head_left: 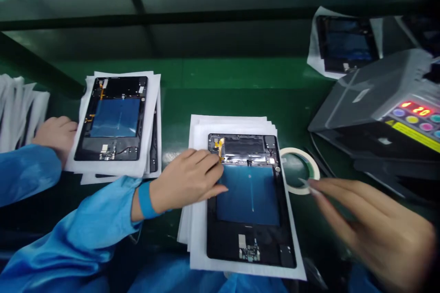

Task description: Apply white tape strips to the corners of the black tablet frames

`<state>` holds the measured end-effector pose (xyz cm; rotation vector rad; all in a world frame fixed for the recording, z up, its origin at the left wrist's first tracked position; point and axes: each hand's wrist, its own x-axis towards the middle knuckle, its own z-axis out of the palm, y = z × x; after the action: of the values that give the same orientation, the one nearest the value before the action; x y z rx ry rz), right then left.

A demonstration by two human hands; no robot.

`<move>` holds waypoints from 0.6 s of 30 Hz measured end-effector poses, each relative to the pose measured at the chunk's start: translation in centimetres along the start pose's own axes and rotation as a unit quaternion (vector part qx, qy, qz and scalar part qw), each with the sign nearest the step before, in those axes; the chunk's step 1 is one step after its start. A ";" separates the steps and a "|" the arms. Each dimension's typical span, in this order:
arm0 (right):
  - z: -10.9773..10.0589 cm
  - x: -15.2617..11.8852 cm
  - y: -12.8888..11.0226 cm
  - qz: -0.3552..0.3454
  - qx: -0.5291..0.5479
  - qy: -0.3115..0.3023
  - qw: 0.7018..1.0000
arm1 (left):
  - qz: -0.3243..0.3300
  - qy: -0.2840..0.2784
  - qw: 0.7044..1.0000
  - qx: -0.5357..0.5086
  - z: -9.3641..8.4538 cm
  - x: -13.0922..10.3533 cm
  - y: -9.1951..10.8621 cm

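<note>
An opened tablet housing (247, 242) lies in front of me on a stack of white sheets (206, 261). Inside it are a large blue-filmed battery (247, 192), small circuit boards and an orange flex cable (221, 146). My left hand (189, 176), with a blue wristband, rests on its left edge beside the cable; its fingers are bent and the thumb stretches apart over the battery. My right hand (371, 224), blurred, pinches a small whitish strip (304, 182) over a roll of cream tape (314, 165), to the right of the tablet.
At left, another person's hand (57, 137) touches a stack of sheets bearing a second open tablet (115, 119). Upright wrapped pieces (20, 105) stand beyond it. A grey machine (371, 96) with a red display is at right. Another tablet (350, 43) lies behind it.
</note>
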<state>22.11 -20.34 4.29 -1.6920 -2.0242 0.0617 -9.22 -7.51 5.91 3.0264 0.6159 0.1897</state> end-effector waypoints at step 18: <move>9.9 11.4 -5.2 -0.152 0.047 -0.019 0.987 | -0.051 0.053 0.997 0.003 3.8 0.7 -1.9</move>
<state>12.19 -8.13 1.30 -1.3193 -2.2476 0.0859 -8.85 -5.61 2.11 2.9960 0.7770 0.3458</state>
